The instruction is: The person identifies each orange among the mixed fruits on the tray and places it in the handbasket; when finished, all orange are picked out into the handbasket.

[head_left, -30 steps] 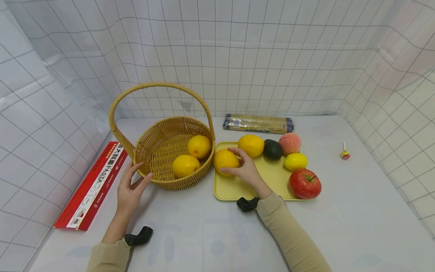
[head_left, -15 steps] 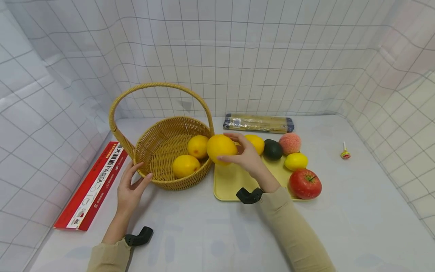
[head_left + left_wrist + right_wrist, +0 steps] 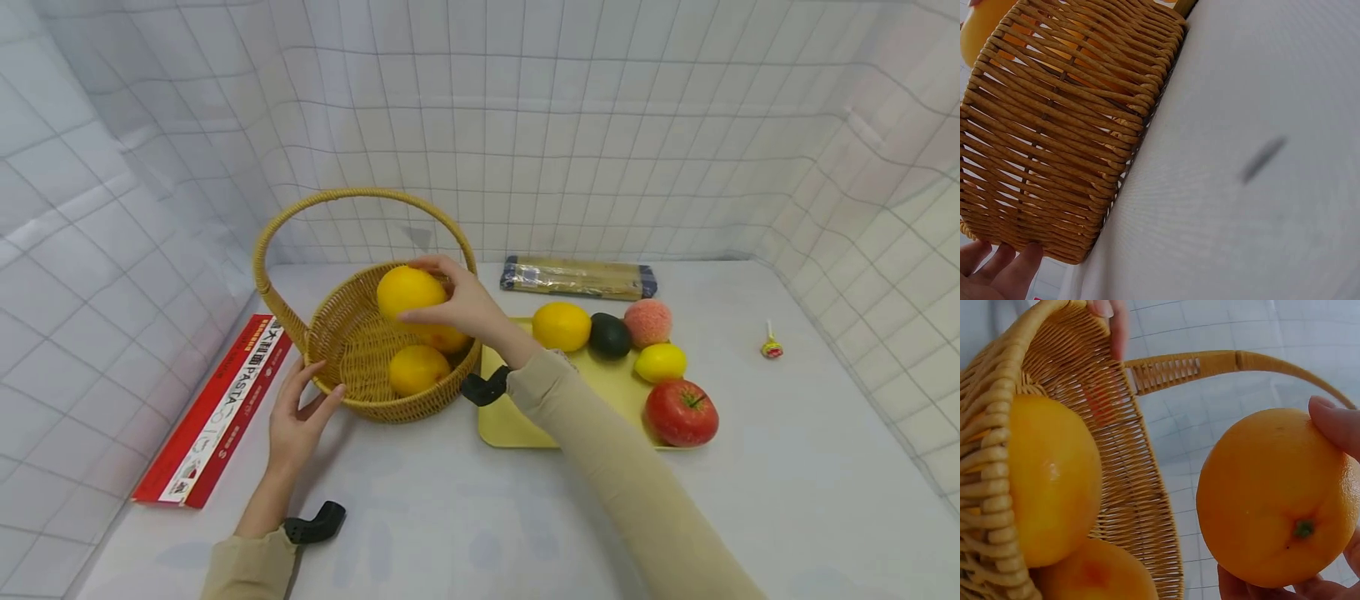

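My right hand point(image 3: 465, 304) holds an orange point(image 3: 408, 293) between thumb and fingers, above the right part of a wicker basket point(image 3: 360, 404). In the right wrist view the orange point(image 3: 1272, 494) shows its green stem end, apart from the basket wall. Two more yellow-orange fruits lie inside: the nearer fruit point(image 3: 417, 371) shows plainly, while the other fruit point(image 3: 448, 337) is partly covered by the held orange. At the basket's left front, my left hand point(image 3: 296, 417) grips the rim. Its fingertips point(image 3: 1019, 269) lie against the weave in the left wrist view.
Right of the basket, a yellow tray point(image 3: 517, 429) bears a yellow fruit point(image 3: 561, 327), a dark green fruit point(image 3: 610, 336), a pink ball-like fruit point(image 3: 648, 322), a lemon point(image 3: 660, 362) and a red apple point(image 3: 681, 413). A pasta box point(image 3: 213, 417), a clear-wrapped packet point(image 3: 577, 277) and a lollipop point(image 3: 771, 346) lie around.
My right hand has lifted the orange off the tray and carried it left over the basket. The left hand stays on the rim. The head view has shifted slightly.
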{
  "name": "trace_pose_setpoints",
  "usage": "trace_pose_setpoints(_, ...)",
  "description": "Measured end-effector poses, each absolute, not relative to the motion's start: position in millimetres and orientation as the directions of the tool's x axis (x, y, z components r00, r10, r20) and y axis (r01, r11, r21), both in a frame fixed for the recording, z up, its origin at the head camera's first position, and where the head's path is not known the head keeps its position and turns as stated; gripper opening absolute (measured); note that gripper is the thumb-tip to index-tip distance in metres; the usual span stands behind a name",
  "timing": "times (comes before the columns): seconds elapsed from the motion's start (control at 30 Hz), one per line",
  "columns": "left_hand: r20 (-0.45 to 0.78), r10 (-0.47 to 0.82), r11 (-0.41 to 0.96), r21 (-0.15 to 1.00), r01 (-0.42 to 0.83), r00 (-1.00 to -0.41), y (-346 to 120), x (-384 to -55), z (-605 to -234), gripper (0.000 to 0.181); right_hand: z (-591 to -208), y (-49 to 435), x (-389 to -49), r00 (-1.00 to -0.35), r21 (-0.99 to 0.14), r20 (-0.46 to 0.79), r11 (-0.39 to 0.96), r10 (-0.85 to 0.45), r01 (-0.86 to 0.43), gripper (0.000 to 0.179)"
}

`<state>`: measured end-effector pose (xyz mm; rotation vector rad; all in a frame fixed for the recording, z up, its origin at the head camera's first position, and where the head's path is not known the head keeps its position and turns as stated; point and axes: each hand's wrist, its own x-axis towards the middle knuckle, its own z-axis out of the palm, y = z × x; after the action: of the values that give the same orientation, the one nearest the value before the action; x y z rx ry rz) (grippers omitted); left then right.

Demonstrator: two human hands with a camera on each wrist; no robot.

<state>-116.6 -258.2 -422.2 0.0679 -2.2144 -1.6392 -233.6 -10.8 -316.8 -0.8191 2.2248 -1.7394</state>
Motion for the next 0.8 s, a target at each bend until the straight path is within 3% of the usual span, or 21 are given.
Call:
trace_pose_setpoints(0.47, 0.262, -0.258, 0.335, 0.927, 0.169, -0.930, -246, -107, -406, 0.047, -339, -56, -250, -0.827, -0.894, 0.103, 0.313, -0.552, -0.320, 0.067)
trace_pose_setpoints(0.8, 0.311, -0.249, 0.349, 0.912, 0.214, -0.917, -255, -112, -419, 0.046, -343, -66, -243, -0.789, -0.737, 0.094, 0.490, -0.608, -0.465, 0.067)
